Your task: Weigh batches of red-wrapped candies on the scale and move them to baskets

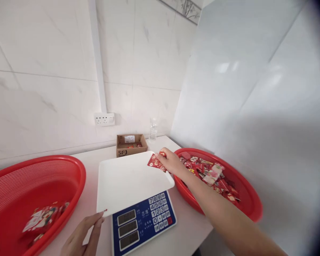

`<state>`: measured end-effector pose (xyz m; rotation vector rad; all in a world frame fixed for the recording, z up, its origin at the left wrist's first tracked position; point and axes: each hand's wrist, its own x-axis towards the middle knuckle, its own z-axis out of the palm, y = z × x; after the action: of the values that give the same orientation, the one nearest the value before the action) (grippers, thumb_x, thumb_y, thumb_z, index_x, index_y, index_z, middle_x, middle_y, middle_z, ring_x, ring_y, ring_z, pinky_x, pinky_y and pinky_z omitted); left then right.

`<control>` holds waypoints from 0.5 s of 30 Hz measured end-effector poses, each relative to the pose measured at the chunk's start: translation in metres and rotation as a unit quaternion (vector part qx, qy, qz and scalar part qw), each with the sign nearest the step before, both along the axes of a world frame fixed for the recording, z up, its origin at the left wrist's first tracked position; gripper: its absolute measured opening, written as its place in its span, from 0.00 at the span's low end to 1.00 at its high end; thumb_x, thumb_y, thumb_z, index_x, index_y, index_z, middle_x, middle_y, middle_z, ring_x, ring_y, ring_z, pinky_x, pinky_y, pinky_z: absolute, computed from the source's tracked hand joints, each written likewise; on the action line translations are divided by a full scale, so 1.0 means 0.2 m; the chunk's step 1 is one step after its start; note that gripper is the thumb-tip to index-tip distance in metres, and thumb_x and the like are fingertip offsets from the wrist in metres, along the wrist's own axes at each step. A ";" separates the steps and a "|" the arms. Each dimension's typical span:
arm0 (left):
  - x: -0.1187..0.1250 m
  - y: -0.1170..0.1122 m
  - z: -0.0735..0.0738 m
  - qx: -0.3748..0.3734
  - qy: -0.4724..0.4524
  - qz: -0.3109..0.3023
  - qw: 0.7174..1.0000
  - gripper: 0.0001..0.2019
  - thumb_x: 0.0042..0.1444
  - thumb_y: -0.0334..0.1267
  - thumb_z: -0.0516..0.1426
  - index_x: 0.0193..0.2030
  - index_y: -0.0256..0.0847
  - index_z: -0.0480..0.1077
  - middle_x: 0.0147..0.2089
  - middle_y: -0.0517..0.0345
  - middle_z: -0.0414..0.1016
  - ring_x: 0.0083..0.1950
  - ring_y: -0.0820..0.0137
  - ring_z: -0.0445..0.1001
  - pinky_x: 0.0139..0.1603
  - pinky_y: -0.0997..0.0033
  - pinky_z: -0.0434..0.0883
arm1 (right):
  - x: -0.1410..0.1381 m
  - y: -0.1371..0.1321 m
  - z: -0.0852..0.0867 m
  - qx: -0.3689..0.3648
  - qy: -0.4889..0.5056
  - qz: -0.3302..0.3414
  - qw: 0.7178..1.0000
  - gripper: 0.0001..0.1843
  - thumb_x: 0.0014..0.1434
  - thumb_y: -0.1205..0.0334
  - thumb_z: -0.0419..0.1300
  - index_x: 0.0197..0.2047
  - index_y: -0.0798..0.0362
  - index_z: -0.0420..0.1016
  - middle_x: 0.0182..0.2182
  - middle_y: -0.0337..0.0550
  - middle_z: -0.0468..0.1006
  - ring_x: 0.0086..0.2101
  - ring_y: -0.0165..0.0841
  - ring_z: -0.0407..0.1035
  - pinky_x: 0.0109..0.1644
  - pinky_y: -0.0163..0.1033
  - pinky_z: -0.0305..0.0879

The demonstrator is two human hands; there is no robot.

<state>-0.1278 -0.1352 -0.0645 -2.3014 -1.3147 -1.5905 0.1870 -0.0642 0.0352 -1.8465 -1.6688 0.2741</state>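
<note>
My right hand (pixel 170 163) is closed on a red printed snack packet (pixel 155 162), over the right edge of the white weighing tray (pixel 130 177). Another bit of red wrapper shows by its fingers. At the tray's near left corner, my left hand (pixel 85 233) has thumb and forefinger pinched close together. A tiny red speck shows at those fingertips; I cannot make out what they hold. Below the tray is the scale's blue panel (pixel 144 224) with number keys and three displays. The right red basket (pixel 252 201) holds many small red packets (pixel 216 177).
At left, a larger red basket (pixel 80 170) has several packets (pixel 44 218) at its bottom. Behind the scale stand a small cardboard box (pixel 130 151) with red items inside and a clear plastic bottle (pixel 153 129). A wall socket (pixel 104 120) is above the white table (pixel 86 156).
</note>
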 end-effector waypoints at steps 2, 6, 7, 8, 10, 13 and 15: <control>0.00 -0.01 0.02 0.022 0.023 -0.011 0.999 0.11 0.62 0.45 0.50 0.39 0.43 0.70 0.31 0.59 0.79 0.30 0.73 0.79 0.33 0.82 0.74 | -0.15 0.07 -0.02 -0.017 0.010 0.036 0.999 0.17 0.59 0.43 0.49 0.31 0.48 0.61 0.25 0.34 0.73 0.28 0.30 0.68 0.30 0.32 0.56; 0.00 -0.01 0.03 0.024 0.032 -0.009 0.999 0.09 0.63 0.41 0.50 0.41 0.42 0.69 0.31 0.59 0.78 0.32 0.74 0.79 0.35 0.83 0.74 | -0.30 0.18 -0.06 -0.056 0.011 0.067 0.996 0.18 0.59 0.43 0.50 0.29 0.49 0.63 0.23 0.36 0.73 0.27 0.31 0.67 0.28 0.34 0.53; 0.01 -0.01 0.03 0.022 0.028 -0.010 0.999 0.09 0.63 0.41 0.50 0.41 0.42 0.69 0.31 0.59 0.78 0.33 0.74 0.79 0.35 0.83 0.73 | -0.31 0.20 -0.07 -0.066 0.010 0.069 0.995 0.17 0.60 0.44 0.50 0.29 0.49 0.63 0.21 0.36 0.72 0.25 0.31 0.67 0.28 0.34 0.53; 0.01 -0.02 0.03 0.021 0.023 -0.012 0.999 0.08 0.63 0.40 0.50 0.41 0.42 0.69 0.31 0.59 0.78 0.33 0.75 0.79 0.35 0.83 0.73 | -0.31 0.21 -0.08 -0.074 0.009 0.069 0.995 0.16 0.60 0.46 0.50 0.29 0.49 0.64 0.20 0.35 0.71 0.24 0.31 0.66 0.28 0.34 0.53; 0.02 -0.02 0.04 0.018 0.014 -0.021 1.000 0.08 0.63 0.40 0.50 0.41 0.42 0.69 0.31 0.59 0.78 0.32 0.75 0.78 0.35 0.84 0.73 | -0.31 0.23 -0.10 -0.082 0.005 0.068 0.994 0.14 0.61 0.50 0.50 0.30 0.50 0.65 0.19 0.34 0.69 0.23 0.30 0.66 0.28 0.34 0.53; 0.03 -0.03 0.05 0.014 0.006 -0.030 0.999 0.07 0.63 0.39 0.50 0.41 0.42 0.69 0.31 0.60 0.77 0.32 0.76 0.78 0.35 0.84 0.73 | -0.29 0.21 -0.11 -0.090 -0.002 0.076 0.993 0.15 0.63 0.50 0.48 0.33 0.50 0.67 0.19 0.34 0.69 0.23 0.30 0.67 0.29 0.34 0.55; 0.03 -0.03 0.06 0.013 0.002 -0.034 0.999 0.08 0.63 0.38 0.50 0.41 0.42 0.69 0.30 0.60 0.77 0.31 0.76 0.78 0.35 0.84 0.72 | -0.30 0.19 -0.11 -0.100 -0.010 0.096 0.990 0.17 0.62 0.47 0.48 0.36 0.50 0.69 0.20 0.35 0.72 0.23 0.30 0.68 0.28 0.35 0.56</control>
<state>-0.1211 -0.1410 -0.0523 -2.3560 -1.2210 -1.6114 0.1280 -0.0254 0.0129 -1.8356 -1.8950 0.5220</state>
